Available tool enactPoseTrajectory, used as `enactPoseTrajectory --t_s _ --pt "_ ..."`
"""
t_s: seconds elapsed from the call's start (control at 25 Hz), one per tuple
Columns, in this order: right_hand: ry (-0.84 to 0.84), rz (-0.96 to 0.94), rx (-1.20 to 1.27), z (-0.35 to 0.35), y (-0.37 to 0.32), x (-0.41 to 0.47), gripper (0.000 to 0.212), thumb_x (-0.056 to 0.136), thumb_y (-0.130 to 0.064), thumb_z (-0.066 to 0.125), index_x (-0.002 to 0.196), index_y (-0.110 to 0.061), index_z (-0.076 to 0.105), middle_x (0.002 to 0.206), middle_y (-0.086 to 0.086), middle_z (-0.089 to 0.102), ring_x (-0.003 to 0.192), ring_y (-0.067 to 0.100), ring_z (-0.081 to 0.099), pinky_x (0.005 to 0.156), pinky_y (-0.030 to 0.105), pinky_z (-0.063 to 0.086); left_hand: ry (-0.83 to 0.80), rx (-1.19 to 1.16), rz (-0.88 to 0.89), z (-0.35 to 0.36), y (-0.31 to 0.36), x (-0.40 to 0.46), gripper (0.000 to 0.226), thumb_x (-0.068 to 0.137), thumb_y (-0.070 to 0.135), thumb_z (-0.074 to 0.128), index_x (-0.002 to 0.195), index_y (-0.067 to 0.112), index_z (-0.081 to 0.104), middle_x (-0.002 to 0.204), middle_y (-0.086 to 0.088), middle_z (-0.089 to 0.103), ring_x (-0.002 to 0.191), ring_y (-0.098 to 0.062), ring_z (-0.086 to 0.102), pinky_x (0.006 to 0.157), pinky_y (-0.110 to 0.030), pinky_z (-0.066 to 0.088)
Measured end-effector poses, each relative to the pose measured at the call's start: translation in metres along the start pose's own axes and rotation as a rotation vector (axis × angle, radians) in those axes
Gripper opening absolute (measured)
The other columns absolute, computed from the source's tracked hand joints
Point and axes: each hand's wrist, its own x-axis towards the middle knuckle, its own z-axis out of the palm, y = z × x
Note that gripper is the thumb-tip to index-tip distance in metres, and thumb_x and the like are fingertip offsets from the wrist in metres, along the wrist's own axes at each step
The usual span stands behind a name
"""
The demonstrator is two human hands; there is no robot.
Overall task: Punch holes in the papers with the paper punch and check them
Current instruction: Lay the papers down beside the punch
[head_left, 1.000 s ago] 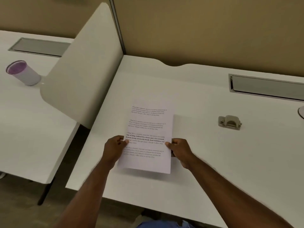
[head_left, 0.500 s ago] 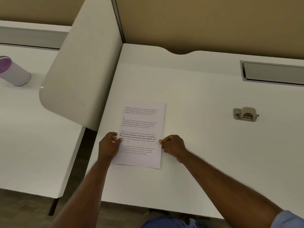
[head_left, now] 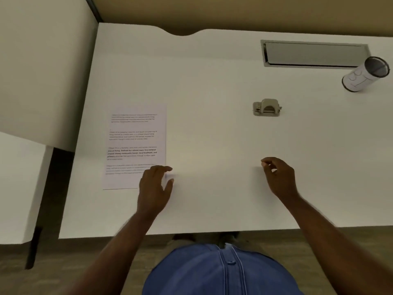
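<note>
Papers (head_left: 136,145): flat, printed, at 9 o'clock.
Punch (head_left: 266,107): grey, at 1 o'clock.
My left hand (head_left: 154,186): open, over paper corner.
My right hand (head_left: 279,177): loosely curled, holding nothing.
Cup (head_left: 365,74): far at 2 o'clock.

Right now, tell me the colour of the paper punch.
Beige-grey paper punch, clearest in the head view.

Office cubicle. I'm at a white desk (head_left: 212,81) with a metal cable-access flap (head_left: 314,53) set into its back edge, a white divider panel (head_left: 42,71) separating the next desk, a tan partition wall (head_left: 234,11) behind, and a pen cup (head_left: 364,74) standing near the flap.
</note>
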Motion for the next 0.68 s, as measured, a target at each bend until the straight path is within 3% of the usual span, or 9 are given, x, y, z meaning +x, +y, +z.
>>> enactPoseTrajectory --t_s 0.16,0.32,0.4,0.52,0.68 --pt "-0.008 -0.054 -0.016 -0.033 0.059 -0.013 0.012 0.089 -0.01 0.061 0.098 -0.015 0.066 0.096 0.001 0.069 0.076 0.007 0.058 0.064 0.009 0.041 -0.175 0.088 0.061 0.055 0.037 -0.055 0.043 0.083 0.025 0.071 0.123 0.018 0.058 0.125 -0.004 0.057 0.117 -0.026 0.051 0.096 -0.037 0.036" --pt "0.004 -0.123 0.0 -0.06 0.104 -0.024 0.013 0.088 -0.007 0.061 0.097 -0.015 0.065 0.097 0.002 0.066 0.079 0.012 0.059 0.064 0.014 0.042 -0.183 0.167 -0.07 0.103 0.068 -0.1 0.073 0.083 0.039 0.07 0.142 0.013 0.039 0.149 -0.012 0.037 0.139 -0.029 0.032 0.112 -0.042 0.023" --pt "0.001 -0.137 0.028 -0.071 0.121 -0.025 0.012 0.088 -0.006 0.061 0.097 -0.013 0.065 0.097 0.003 0.065 0.082 0.013 0.059 0.065 0.018 0.043 -0.191 0.22 -0.158 0.121 0.081 -0.111 0.088 0.086 0.054 0.059 0.151 0.012 0.018 0.16 -0.013 0.015 0.148 -0.029 0.011 0.119 -0.044 0.009" --pt "-0.022 -0.158 0.063 -0.083 0.144 -0.029 0.012 0.088 -0.004 0.061 0.097 -0.012 0.065 0.098 0.005 0.065 0.085 0.016 0.06 0.067 0.017 0.043 -0.211 0.264 -0.243 0.144 0.101 -0.12 0.1 0.083 0.075 0.028 0.15 0.016 -0.016 0.159 -0.006 -0.021 0.146 -0.024 -0.02 0.116 -0.044 -0.012" --pt "-0.083 -0.165 0.057 -0.088 0.161 -0.03 0.012 0.09 -0.006 0.059 0.099 -0.011 0.065 0.102 0.006 0.064 0.094 0.02 0.06 0.077 0.037 0.053 -0.226 0.302 -0.309 0.168 0.13 -0.117 0.105 0.079 0.082 0.019 0.147 0.015 -0.026 0.156 -0.008 -0.03 0.143 -0.025 -0.028 0.116 -0.05 -0.013"
